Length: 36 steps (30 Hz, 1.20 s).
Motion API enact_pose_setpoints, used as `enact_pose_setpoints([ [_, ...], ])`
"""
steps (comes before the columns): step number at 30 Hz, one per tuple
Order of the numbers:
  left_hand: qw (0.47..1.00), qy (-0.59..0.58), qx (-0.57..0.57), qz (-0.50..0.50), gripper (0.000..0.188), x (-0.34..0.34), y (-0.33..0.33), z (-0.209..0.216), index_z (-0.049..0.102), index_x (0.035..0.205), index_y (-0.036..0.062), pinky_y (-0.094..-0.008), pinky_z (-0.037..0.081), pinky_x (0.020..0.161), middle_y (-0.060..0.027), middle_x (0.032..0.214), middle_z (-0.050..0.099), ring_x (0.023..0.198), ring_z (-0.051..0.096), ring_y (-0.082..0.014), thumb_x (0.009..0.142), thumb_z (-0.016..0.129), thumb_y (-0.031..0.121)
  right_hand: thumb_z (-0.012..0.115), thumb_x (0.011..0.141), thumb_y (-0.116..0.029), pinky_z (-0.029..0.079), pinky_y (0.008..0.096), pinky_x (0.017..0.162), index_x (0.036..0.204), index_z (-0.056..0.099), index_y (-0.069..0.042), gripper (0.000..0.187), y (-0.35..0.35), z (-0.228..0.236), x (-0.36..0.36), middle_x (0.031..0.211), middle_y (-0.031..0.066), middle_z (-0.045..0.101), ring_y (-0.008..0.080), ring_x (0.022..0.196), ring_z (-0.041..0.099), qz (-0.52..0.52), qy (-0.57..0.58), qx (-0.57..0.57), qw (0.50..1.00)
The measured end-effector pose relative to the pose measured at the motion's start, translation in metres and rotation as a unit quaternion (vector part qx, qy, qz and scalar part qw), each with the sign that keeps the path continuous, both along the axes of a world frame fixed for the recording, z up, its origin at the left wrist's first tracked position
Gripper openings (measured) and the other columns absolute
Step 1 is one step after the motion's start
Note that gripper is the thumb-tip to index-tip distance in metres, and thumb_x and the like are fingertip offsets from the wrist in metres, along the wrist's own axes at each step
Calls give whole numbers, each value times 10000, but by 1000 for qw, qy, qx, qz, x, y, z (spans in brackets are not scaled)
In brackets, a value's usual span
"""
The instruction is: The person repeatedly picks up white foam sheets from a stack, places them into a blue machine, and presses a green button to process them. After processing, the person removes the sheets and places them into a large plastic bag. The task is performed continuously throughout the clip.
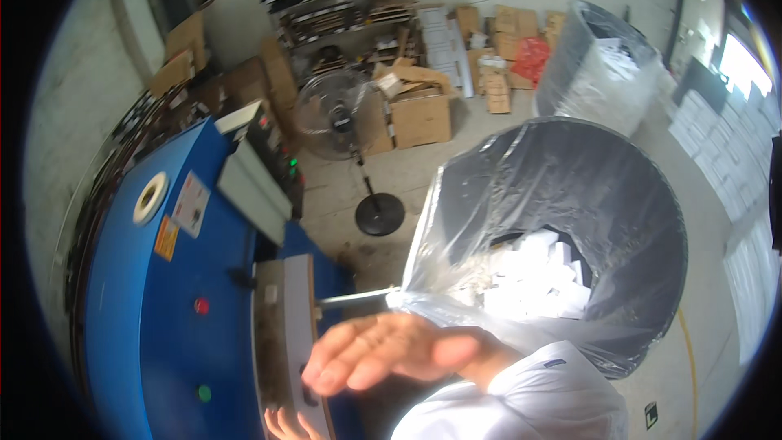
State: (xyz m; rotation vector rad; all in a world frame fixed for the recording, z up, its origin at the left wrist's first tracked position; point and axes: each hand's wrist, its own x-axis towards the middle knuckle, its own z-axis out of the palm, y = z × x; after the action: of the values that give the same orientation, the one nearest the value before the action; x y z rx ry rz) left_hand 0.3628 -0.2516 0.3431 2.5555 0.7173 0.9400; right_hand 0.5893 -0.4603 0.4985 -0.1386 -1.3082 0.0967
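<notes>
My right hand [383, 352] reaches in from the lower right in a white sleeve, slightly blurred. Its fingers are stretched out, the thumb stands apart, and I see nothing held. Below it, at the lower edge, only the spread fingers of my left hand [289, 424] show. Both hands are over or beside a narrow pale ledge [301, 310] on the front of a blue machine [179, 293]. Beyond my right forearm stands a large round bin [627, 195] lined with clear plastic, with many white pieces [538, 285] at its bottom.
A roll of tape [151, 198] lies on the machine, above a red button [201, 305] and a green one [204, 393]. Further back are a standing fan [342, 118], cardboard boxes [421, 121] and a second plastic-wrapped bin [595, 81]. White stacks [717, 151] line the right side.
</notes>
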Motion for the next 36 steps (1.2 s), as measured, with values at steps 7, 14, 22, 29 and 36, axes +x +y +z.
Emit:
enact_pose_setpoints([
  [7, 979, 12, -66, -195, 332, 101, -78, 13, 574, 1197, -42, -497, 402, 1047, -215, 1416, 424, 1254, 465, -406, 928, 632, 143, 216, 996, -642, 386, 601, 976, 1338, 564, -21, 790, -112, 69, -9, 1401, 379, 423, 528, 1249, 468, -77, -366, 57, 926],
  [14, 950, -10, -23, -310, 358, 149, -106, 15, 573, 1212, -26, -493, 406, 1046, -263, 1413, 407, 1250, 465, -445, 928, 650, 179, 135, 1028, -583, 343, 666, 957, 1078, 525, -84, 636, -153, 63, -36, 1367, 367, 462, 615, 1270, 395, -74, -255, 69, 962],
  [22, 943, -24, -35, -330, 346, 161, -99, -2, 575, 1194, -26, -491, 417, 1038, -266, 1399, 407, 1253, 466, -436, 907, 666, 144, 338, 998, -605, 272, 675, 1050, 1345, 418, -91, 625, -153, 68, -18, 1342, 251, 532, 490, 1306, 405, -9, -207, 7, 978],
  [29, 979, 33, -105, -171, 399, 84, -27, -22, 554, 1220, -30, -442, 395, 1054, -226, 1446, 360, 1251, 471, -404, 864, 688, 88, 770, 831, -93, 451, 344, 646, 1036, 662, -21, 243, -34, -2, 19, 774, 38, 596, 184, 766, 572, -96, 132, -58, 985],
  [36, 991, 62, -108, 43, 457, -43, 31, -72, 560, 1227, -24, -505, 421, 1047, -317, 1414, 399, 1268, 452, -474, 851, 721, 181, 565, 1008, -312, 510, 295, 717, 931, 689, 50, 390, 109, -172, -21, 772, 96, 668, 171, 695, 631, -98, 275, -493, 820],
])
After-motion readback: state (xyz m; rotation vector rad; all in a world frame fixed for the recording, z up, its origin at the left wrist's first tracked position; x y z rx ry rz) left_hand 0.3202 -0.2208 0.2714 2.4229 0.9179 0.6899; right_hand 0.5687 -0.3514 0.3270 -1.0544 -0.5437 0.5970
